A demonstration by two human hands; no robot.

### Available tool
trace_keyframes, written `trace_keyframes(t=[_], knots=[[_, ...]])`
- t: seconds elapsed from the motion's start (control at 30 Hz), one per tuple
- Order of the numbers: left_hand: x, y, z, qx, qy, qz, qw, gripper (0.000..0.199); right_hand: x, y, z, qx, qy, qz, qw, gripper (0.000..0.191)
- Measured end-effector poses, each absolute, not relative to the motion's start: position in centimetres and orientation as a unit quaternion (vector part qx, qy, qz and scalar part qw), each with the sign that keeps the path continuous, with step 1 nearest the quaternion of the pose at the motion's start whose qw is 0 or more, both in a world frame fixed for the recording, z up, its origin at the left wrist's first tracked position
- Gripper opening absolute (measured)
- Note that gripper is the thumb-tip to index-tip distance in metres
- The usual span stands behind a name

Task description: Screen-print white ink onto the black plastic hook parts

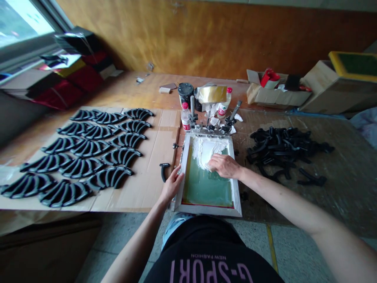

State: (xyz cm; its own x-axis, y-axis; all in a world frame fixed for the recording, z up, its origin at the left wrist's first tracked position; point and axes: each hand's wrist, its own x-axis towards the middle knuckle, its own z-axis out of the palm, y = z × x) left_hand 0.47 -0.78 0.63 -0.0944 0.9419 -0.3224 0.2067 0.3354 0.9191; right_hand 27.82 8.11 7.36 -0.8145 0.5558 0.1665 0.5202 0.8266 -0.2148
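A screen frame [237, 196] with green mesh [206, 190] lies flat in front of me, clamped at its far edge by a metal hinge clamp [210, 131]. White paste [203, 151] is smeared over the mesh's far half. My right hand [224, 166] is closed over the paste's near edge; what its fingers hold is hidden. At the frame's left edge is my left hand [173, 182], its fingers against the rim. A single black curved part [164, 172] lies on the cardboard just left of that hand.
Rows of black curved parts [70, 192] cover the cardboard [141, 196] at left. A heap of black parts [282, 147] lies at right. Behind the clamp stand bottles [185, 118] and a dark tub [185, 93]. Open boxes [273, 98] sit at back right.
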Motion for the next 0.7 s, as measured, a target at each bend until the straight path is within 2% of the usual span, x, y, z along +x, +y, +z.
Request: trace_keyframes(t=[0.1,0.23,0.3,0.4,0.5,0.57,0.6,0.7], knots=[[0.5,-0.7,0.7,0.447,0.632,0.368,0.515,0.070,27.7,8.3,7.4,-0.328,-0.930,0.076,0.147,0.010],[0.5,-0.8,0.7,0.448,0.617,0.368,0.533,0.075,27.3,7.4,6.0,-0.325,-0.928,0.028,0.177,0.017],[0.5,-0.8,0.8,0.447,0.614,0.365,0.539,0.076,27.3,7.1,5.7,-0.308,-0.933,0.045,0.180,0.016],[0.4,-0.9,2.3,0.445,0.608,0.363,0.548,0.076,27.0,8.8,6.9,-0.366,-0.904,0.078,0.207,0.013],[0.2,-1.0,5.8,0.448,0.598,0.368,0.553,0.073,27.4,12.7,9.0,-0.464,-0.850,0.077,0.237,0.042],[0.2,-0.7,8.8,0.455,0.600,0.383,0.536,0.062,29.1,15.0,10.2,-0.525,-0.811,0.063,0.249,0.054],[0.3,-0.4,10.3,0.457,0.600,0.395,0.524,0.057,30.4,15.7,10.6,-0.558,-0.787,0.054,0.259,0.052],[1.0,1.3,13.8,0.457,0.558,0.469,0.509,0.052,34.9,15.8,10.0,-0.659,-0.692,0.045,0.292,0.029]])
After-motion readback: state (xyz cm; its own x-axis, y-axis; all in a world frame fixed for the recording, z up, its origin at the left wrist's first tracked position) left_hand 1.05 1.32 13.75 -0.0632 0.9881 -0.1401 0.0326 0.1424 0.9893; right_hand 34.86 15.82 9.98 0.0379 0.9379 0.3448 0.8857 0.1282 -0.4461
